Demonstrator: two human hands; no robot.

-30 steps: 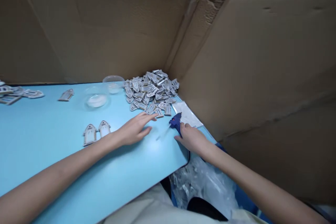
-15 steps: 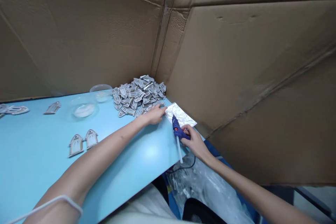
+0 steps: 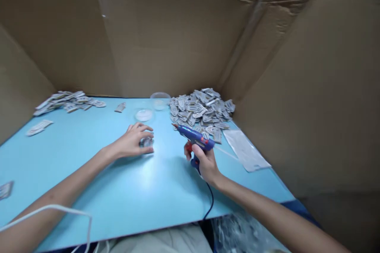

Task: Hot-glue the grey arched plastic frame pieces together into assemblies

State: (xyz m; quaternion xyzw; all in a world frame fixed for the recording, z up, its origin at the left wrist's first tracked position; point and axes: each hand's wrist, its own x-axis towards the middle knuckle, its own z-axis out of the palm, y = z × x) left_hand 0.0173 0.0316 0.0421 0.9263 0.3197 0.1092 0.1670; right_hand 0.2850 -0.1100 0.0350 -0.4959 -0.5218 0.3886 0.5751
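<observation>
My right hand point(image 3: 204, 162) is wrapped round the grip of a blue glue gun point(image 3: 194, 136), its nozzle pointing left above the table. A white glue stick point(image 3: 227, 152) sticks out of its back end. My left hand point(image 3: 132, 141) is curled round a small grey arched window-shaped piece point(image 3: 147, 142) on the table, thumb on the near side and fingers on the far side. The hand partly covers the piece, and blur hides its details. Right of the glue gun's tip lies a large heap of similar arched pieces point(image 3: 202, 106).
Crumpled foil point(image 3: 246, 150) lies along the right table edge. Two clear dishes, a near one point(image 3: 144, 115) and a far one point(image 3: 160, 101), stand at the back. More arched pieces point(image 3: 71, 101) are piled back left. A black cord point(image 3: 211, 201) hangs over the front edge. Cardboard walls point(image 3: 178, 47) surround the table.
The view has turned left. My right hand has lifted the glue gun away from the foil and swung its nozzle leftward. My left hand has moved from the foil's edge to an arched piece.
</observation>
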